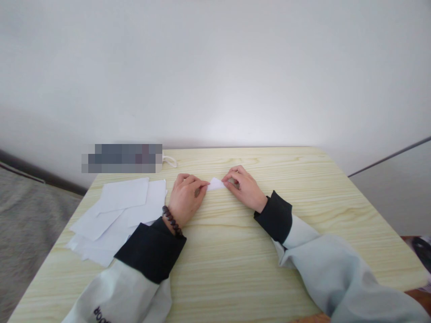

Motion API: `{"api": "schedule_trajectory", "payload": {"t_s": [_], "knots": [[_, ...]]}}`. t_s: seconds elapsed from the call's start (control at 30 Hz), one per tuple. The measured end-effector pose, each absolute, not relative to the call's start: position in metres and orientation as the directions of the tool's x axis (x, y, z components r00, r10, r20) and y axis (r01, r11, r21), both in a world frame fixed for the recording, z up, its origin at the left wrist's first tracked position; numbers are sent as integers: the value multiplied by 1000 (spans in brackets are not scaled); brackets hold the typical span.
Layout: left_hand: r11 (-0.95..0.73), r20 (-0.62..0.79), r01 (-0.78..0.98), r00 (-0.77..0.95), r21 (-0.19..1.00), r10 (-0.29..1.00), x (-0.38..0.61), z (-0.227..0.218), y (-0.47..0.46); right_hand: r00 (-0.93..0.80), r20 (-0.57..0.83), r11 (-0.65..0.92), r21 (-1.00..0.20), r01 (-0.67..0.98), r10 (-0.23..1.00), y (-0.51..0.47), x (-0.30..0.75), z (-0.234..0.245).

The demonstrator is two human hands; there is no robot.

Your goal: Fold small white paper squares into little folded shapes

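Observation:
A small folded piece of white paper point(216, 183) lies between my two hands, low over the middle of the table. My left hand point(187, 196) pinches its left corner between thumb and fingertips. At the opposite corner, my right hand point(245, 187) grips it the same way, other fingers curled. The paper looks roughly triangular; its exact folds are too small to make out. Just left of my left hand, several loose white sheets point(124, 195) lie overlapping in an untidy pile.
The pale wood-grain table point(229, 269) meets a white wall point(215, 80) at its far edge. A blurred-out object point(124, 158) with a white loop point(171, 160) sits at the back left. Grey fabric point(27, 233) shows beyond the table's left edge.

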State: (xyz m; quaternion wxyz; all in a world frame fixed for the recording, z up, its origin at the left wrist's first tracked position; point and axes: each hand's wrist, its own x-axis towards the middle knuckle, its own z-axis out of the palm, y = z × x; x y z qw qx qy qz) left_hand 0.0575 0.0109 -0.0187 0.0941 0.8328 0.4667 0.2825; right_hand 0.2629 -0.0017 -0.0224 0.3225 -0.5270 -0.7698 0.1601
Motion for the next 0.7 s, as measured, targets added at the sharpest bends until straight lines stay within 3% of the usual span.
{"api": "schedule_trajectory", "payload": {"t_s": [0.13, 0.27, 0.43, 0.7], "knots": [[-532, 359, 731, 403, 427, 842, 58, -19, 11, -267, 401, 463, -548, 697, 876, -3, 263, -24], [-497, 330, 738, 378, 458, 865, 59, -18, 11, -385, 497, 606, -428, 671, 778, -2, 263, -25], [-450, 297, 749, 343, 486, 891, 61, -16, 10, -510, 458, 663, -282, 693, 728, -1, 262, -24], [-404, 256, 771, 315, 492, 914, 59, -17, 9, -466, 453, 624, -308, 718, 760, 0, 276, -28]]}}
